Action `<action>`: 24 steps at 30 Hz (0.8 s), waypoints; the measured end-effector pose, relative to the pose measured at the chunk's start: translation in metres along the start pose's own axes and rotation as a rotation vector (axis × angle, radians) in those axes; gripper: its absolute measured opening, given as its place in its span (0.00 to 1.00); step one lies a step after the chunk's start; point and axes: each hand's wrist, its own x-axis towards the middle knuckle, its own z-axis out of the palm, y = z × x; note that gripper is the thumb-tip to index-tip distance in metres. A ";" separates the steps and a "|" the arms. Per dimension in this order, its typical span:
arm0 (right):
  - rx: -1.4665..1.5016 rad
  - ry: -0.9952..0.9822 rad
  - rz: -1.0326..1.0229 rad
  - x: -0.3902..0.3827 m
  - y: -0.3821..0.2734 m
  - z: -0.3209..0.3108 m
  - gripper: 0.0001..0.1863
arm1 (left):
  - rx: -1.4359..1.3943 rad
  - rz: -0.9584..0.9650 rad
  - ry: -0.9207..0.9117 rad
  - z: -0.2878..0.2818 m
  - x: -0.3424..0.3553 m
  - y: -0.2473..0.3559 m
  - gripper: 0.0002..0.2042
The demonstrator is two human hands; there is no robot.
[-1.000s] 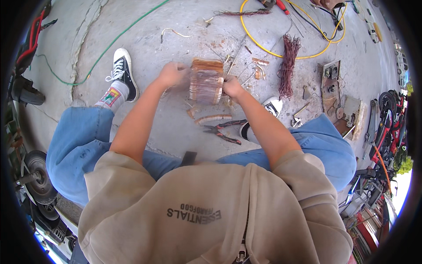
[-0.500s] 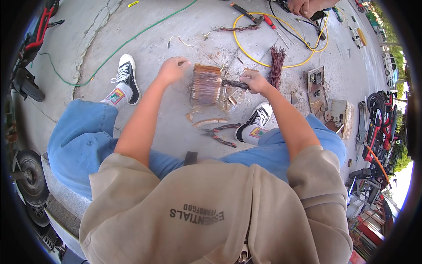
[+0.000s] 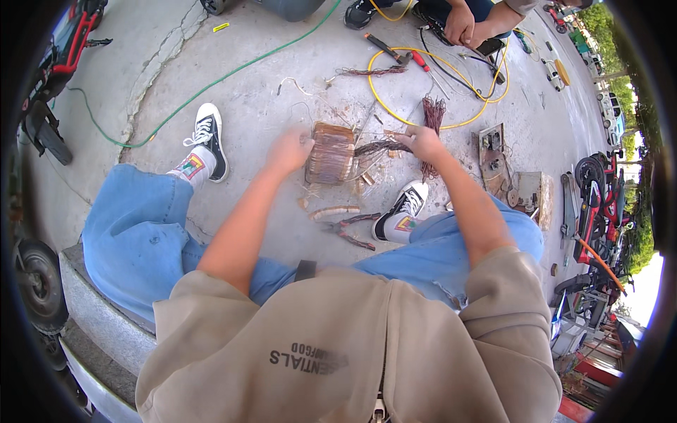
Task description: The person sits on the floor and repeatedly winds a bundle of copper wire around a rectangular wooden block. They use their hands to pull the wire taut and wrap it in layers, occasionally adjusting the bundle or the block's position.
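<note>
A block of copper-coloured windings (image 3: 330,154) sits on the concrete between my feet, with a dark bundle of wires (image 3: 374,149) reaching from its right side. My right hand (image 3: 422,143) is closed on that bundle. My left hand (image 3: 293,148), slightly blurred, has curled fingers at the block's left edge; what they grip is unclear. Below the block lie red-and-black pliers (image 3: 349,233) and a curved pale strip (image 3: 331,211). A tied hank of reddish wire (image 3: 433,114) lies beyond my right hand, among loose scraps.
Another person's hands (image 3: 462,27) are at the top right, by a yellow hose (image 3: 374,92), hammer (image 3: 384,46) and red screwdriver (image 3: 422,60). A green hose (image 3: 211,86) crosses the left. Metal parts (image 3: 493,158) lie right; scooters (image 3: 603,204) and a wheel (image 3: 39,285) line the sides.
My right hand has moved right from the block's edge, drawing out the dark wire bundle. My left hand has dipped back toward the block's left side. The view has shifted, showing more of the other person.
</note>
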 end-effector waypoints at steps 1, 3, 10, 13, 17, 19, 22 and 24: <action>-0.126 0.054 -0.130 0.000 -0.028 -0.035 0.19 | -0.029 -0.041 -0.017 -0.004 0.004 -0.001 0.18; -0.477 -0.064 -0.226 -0.002 -0.101 -0.094 0.14 | -0.043 -0.023 0.022 -0.014 0.008 0.003 0.21; -0.859 -0.087 -0.913 -0.015 -0.285 -0.087 0.07 | -0.411 0.419 -0.033 -0.028 -0.002 0.068 0.29; -0.856 -0.133 -0.979 -0.004 -0.319 -0.062 0.11 | -1.108 0.310 0.072 -0.002 0.005 0.067 0.27; 0.268 0.069 -0.787 0.023 -0.285 -0.065 0.17 | -1.381 0.104 0.141 0.004 0.024 0.022 0.18; 0.675 0.200 -0.297 0.028 -0.233 -0.065 0.16 | -1.621 -0.067 0.103 -0.012 0.021 0.037 0.13; 0.296 -0.205 0.114 0.015 -0.131 -0.021 0.14 | -1.828 -0.185 0.121 -0.017 0.026 0.043 0.12; 0.241 -0.023 -0.179 -0.008 -0.106 0.034 0.13 | -1.843 -0.214 0.180 -0.015 0.026 0.046 0.12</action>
